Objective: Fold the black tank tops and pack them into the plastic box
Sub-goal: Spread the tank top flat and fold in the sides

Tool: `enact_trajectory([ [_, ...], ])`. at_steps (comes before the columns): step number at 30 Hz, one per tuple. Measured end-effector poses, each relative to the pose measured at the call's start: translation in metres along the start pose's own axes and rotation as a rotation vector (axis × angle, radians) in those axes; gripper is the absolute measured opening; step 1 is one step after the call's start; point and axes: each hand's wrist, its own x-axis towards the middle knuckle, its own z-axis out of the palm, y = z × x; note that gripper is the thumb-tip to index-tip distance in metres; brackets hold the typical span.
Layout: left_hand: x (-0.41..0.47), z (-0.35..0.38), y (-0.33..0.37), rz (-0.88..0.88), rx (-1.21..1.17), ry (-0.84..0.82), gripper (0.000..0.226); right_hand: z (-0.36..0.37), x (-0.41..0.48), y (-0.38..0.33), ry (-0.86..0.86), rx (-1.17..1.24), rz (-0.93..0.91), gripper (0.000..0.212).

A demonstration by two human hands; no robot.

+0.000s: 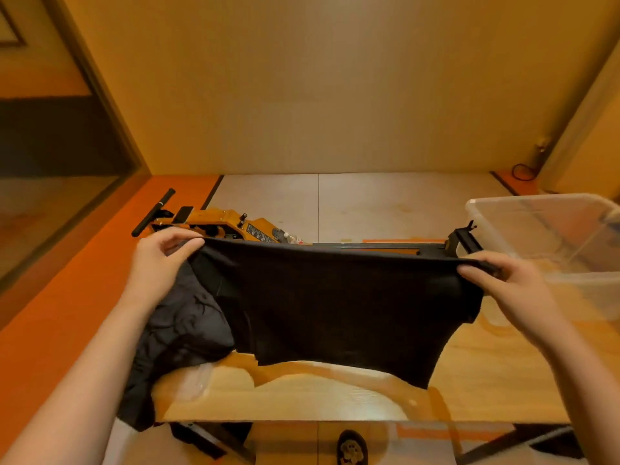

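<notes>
A black tank top (339, 303) hangs stretched in the air above the wooden table (486, 380). My left hand (161, 263) pinches its upper left corner and my right hand (513, 286) pinches its upper right corner. The cloth's lower edge droops toward the tabletop. More crumpled black tank tops (174, 337) lie in a pile at the table's left edge, partly hanging over it. The clear plastic box (550, 229) stands at the right rear of the table, just beyond my right hand; nothing black shows inside it.
An orange and black machine with a long black handle (214, 223) sits on the floor behind the table. A rail with a black clamp (463, 239) runs along the table's far edge. A shoe (352, 448) shows below the near edge.
</notes>
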Motion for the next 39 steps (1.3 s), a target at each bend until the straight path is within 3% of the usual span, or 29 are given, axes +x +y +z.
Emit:
enact_trajectory([
  [5, 0.057, -0.022, 0.016, 0.036, 0.098, 0.048, 0.008, 0.025, 0.011, -0.014, -0.055, 0.113, -0.01, 0.011],
  [7, 0.088, -0.011, 0.021, 0.058, 0.178, 0.044, 0.005, 0.035, 0.018, -0.003, -0.037, 0.161, 0.036, 0.027],
  [11, 0.156, 0.062, 0.021, 0.089, 0.555, 0.071, 0.016, 0.057, 0.022, 0.048, 0.072, 0.27, 0.226, 0.014],
  [13, 0.18, 0.128, 0.022, 0.13, 0.649, -0.043, 0.02, 0.063, 0.019, 0.087, 0.15, 0.289, 0.379, 0.014],
  [17, 0.18, 0.273, 0.029, 0.196, 0.607, -0.483, 0.043, 0.058, -0.006, 0.187, 0.305, 0.179, 0.697, 0.018],
  [21, 0.101, 0.345, 0.016, 0.355, 0.677, -0.61, 0.049, 0.043, -0.04, 0.234, 0.395, -0.161, 0.889, 0.009],
  [23, 0.043, 0.352, -0.008, 0.308, 0.728, -0.623, 0.052, 0.046, -0.047, 0.234, 0.413, -0.324, 0.82, 0.011],
  [25, -0.012, 0.35, -0.038, 0.152, 0.762, -0.62, 0.057, 0.058, -0.047, 0.231, 0.379, -0.451, 0.651, 0.013],
  [32, -0.117, 0.333, -0.101, -0.091, 0.766, -0.494, 0.064, 0.125, 0.002, 0.233, -0.085, -0.833, 0.141, 0.042],
  [36, -0.132, 0.333, -0.107, -0.192, 0.774, -0.539, 0.066, 0.134, 0.008, 0.263, -0.179, -0.949, 0.252, 0.049],
  [39, -0.118, 0.337, -0.119, -0.11, 0.778, -0.622, 0.067, 0.132, -0.005, 0.271, -0.14, -0.986, 0.366, 0.058],
])
